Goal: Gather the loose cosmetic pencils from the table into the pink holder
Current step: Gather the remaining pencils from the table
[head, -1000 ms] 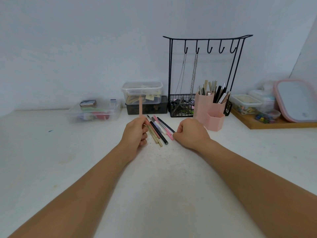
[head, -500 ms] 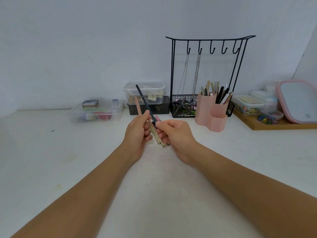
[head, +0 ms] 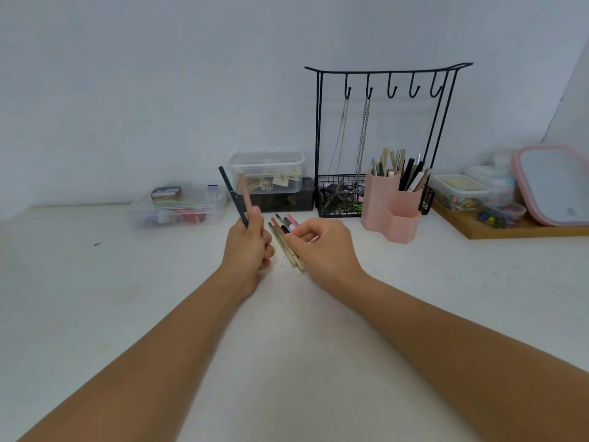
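Left hand [head: 250, 242] is gripping two pencils upright in curled fingers: a slim black cosmetic pencil [head: 232, 199] leaning left and a dusty-pink cosmetic pencil [head: 246, 194] just right of it, both sticking up above the fist. Right hand [head: 322, 247] is hovering low over the loose bunch of cosmetic pencils [head: 285, 239] lying on the white table [head: 95, 298], fingers curling down toward the bunch's right side; cannot tell whether the fingertips are pinching one. Bunch is lying between the two hands, fanned near-to-far, with beige, black and pink barrels showing. Pink hexagonal plastic holder [head: 392, 207] is standing to the far right of the hands, well apart from the bunch, its taller cells already bristling with pencils and brushes. Black wire jewellery stand [head: 382, 90] is rising behind the holder, chains hanging from two hooks.
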A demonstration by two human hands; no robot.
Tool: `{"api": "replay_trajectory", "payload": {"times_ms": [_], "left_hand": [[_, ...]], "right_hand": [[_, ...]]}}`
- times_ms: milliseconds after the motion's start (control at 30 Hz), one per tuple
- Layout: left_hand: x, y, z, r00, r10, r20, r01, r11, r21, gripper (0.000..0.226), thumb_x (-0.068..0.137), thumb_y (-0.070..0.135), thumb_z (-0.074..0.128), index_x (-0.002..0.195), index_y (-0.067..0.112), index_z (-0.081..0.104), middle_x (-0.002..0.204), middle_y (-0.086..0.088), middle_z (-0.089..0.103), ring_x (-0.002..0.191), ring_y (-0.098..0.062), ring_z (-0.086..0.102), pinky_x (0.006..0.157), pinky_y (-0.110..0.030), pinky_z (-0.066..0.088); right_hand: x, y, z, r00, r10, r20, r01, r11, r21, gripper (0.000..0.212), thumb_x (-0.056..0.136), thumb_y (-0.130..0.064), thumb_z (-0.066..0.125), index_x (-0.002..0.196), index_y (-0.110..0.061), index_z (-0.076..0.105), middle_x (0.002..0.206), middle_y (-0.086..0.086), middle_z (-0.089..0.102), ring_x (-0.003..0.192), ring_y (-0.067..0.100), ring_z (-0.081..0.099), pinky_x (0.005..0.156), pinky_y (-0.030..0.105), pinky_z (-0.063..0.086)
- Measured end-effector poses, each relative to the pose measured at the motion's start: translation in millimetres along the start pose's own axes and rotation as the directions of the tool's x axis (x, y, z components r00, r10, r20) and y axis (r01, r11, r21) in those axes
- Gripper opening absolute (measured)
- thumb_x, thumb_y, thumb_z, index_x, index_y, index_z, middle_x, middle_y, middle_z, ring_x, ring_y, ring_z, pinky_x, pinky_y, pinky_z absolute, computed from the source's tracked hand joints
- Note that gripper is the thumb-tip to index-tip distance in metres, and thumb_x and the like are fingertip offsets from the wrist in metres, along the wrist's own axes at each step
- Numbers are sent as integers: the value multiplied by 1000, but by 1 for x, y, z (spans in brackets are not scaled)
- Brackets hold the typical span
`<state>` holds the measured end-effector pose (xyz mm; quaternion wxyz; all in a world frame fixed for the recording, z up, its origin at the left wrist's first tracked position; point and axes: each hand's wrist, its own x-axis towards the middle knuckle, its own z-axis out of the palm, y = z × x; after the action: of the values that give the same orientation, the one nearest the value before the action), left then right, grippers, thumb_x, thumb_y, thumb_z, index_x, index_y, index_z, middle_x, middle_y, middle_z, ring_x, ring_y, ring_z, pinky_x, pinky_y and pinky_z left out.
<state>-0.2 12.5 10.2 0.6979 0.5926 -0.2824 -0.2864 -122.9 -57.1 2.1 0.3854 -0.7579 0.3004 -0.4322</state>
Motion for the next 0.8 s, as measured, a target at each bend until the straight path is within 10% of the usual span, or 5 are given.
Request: {"api": "replay_trajectory", "payload": {"times_ms": [200, 600, 800], "left_hand": [[2, 3, -9, 992, -128, -6, 128, 992, -12, 40, 99, 53, 55, 76, 22, 45, 48, 11, 36, 38, -8, 26, 34, -22, 24], [3, 6, -8, 986, -163, 18, 164, 986, -36, 51, 98, 65, 45, 82, 18, 55, 50, 9, 36, 41, -8, 26, 36, -22, 23], [4, 3, -7, 989, -150, 10, 150, 983, -105, 37, 108, 38, 37, 90, 15, 58, 56, 5, 37, 42, -8, 26, 35, -20, 22]], "right_hand": [[26, 31, -42, 993, 117, -4, -108, 901, -420, 7, 81, -30, 74, 81, -23, 75, 77, -12, 69, 73, 6, 63, 71, 33, 57], [31, 27, -43, 990, 133, 49, -86, 838, -539, 12, 86, -17, 74, 81, -9, 81, 82, 7, 77, 71, 18, 68, 73, 34, 59], [30, 27, -39, 983, 166, -78, -183, 870, -458, 24, 86, -17, 73, 70, 1, 75, 74, 18, 74, 69, 27, 70, 67, 38, 58]]}}
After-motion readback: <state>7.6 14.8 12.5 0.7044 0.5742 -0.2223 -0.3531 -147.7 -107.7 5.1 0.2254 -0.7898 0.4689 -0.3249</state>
